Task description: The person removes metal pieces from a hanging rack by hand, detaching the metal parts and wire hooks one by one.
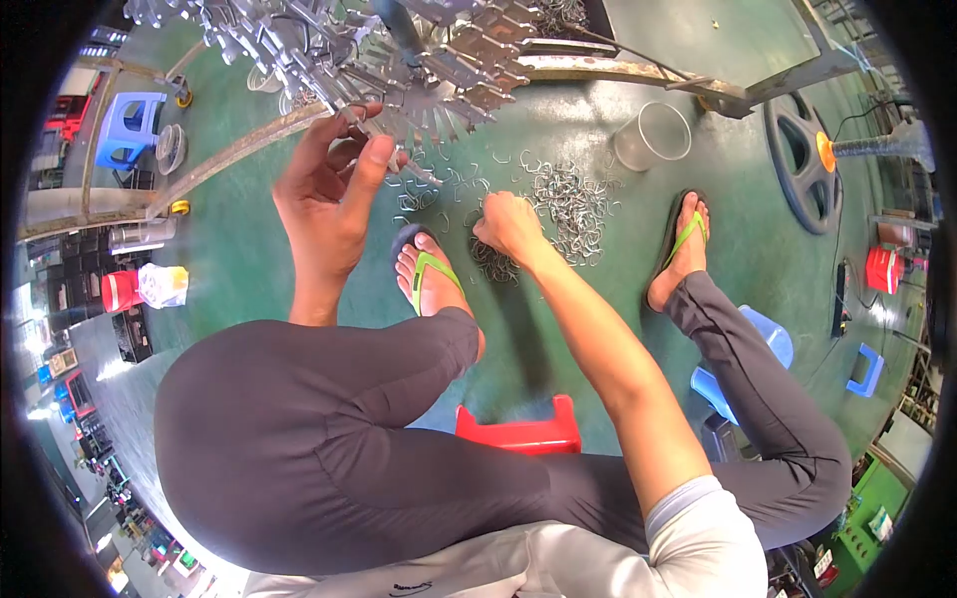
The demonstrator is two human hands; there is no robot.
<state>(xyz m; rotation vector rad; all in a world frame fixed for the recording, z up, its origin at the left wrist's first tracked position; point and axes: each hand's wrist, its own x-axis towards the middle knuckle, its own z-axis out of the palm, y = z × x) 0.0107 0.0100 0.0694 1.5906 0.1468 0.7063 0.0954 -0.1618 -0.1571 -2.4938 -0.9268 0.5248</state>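
My left hand point(334, 189) is raised at the lower edge of a dense hanging cluster of shiny metal parts point(339, 50). Its thumb and fingers pinch a narrow flat metal part point(411, 169). My right hand point(510, 229) is closed and low over the floor, between my two feet. Its fingertips are turned away, so what they hold, if anything, is hidden. Just beside it lies a loose pile of small bent wire hooks point(573, 204). A darker heap of similar hooks point(493, 261) sits under and below that hand.
A rusty metal frame point(638, 70) runs around the hanging parts. A clear plastic tub point(653, 138) stands right of the hooks. A red stool point(520, 429) is beneath me. Blue stools point(130, 130) and a black handwheel point(802, 164) stand farther out on the green floor point(239, 100).
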